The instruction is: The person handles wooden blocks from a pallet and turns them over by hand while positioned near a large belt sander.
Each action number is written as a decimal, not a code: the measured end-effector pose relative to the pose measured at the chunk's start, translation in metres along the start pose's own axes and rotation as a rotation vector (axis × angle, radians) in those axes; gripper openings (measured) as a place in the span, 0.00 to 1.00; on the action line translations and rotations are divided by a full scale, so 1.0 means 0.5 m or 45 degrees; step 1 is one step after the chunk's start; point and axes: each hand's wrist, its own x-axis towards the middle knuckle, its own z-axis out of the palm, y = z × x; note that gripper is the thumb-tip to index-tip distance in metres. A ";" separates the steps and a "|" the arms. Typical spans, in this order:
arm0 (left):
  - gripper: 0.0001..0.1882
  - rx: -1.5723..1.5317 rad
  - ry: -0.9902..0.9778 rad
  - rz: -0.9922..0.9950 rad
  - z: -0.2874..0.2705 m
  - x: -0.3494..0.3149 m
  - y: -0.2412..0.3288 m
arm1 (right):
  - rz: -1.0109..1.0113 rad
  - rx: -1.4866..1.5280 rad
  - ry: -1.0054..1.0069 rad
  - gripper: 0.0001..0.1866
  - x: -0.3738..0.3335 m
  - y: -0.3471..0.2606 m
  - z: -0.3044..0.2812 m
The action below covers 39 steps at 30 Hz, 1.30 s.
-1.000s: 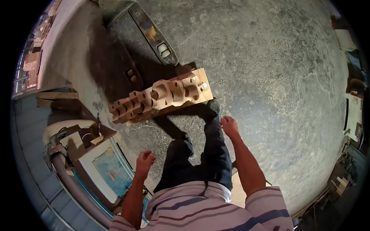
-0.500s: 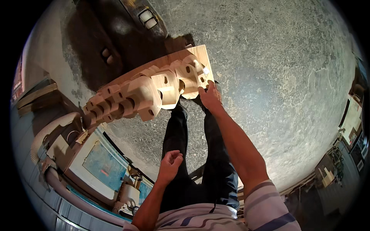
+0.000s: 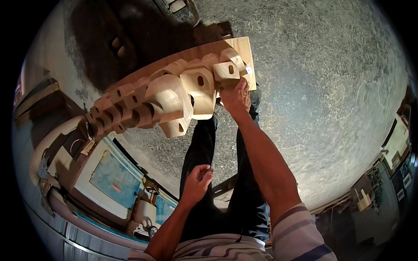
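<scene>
Curved pale wooden blocks with oval slots stand in rows on a long wooden board [image 3: 244, 47], which slants from lower left to upper right. My right hand [image 3: 236, 98] is at the right end of the rows, its fingers closed on the lower part of a slotted wooden block [image 3: 226, 71]; part of that grip is hidden. Left of it stands another slotted block [image 3: 198, 93], with a large curved block [image 3: 167, 96] beyond. My left hand [image 3: 198, 182] hangs in front of my legs, fingers curled in, with nothing visible in it.
A speckled grey floor [image 3: 322, 95] spreads to the right. At lower left stands a machine with a blue-topped table [image 3: 116, 178] and a ribbed hose [image 3: 52, 135]. Dark equipment with a pale light [image 3: 176, 5] lies in shadow beyond the board. Wood pieces [image 3: 363, 201] stand at far right.
My right hand has closed on the slotted block at the board's right end, which now looks raised and turned. The board and blocks appear shifted as the view moved. My left hand stays curled.
</scene>
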 end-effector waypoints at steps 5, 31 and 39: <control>0.19 -0.113 -0.040 0.029 -0.001 -0.010 0.033 | 0.031 0.067 -0.034 0.47 -0.013 0.036 -0.036; 0.38 0.119 0.875 0.618 -0.398 0.074 0.158 | -0.373 0.462 -0.871 0.23 -0.560 -0.075 -0.084; 0.35 1.631 1.197 0.825 -0.626 0.231 0.154 | -0.070 0.379 -0.710 0.20 -0.541 0.079 -0.092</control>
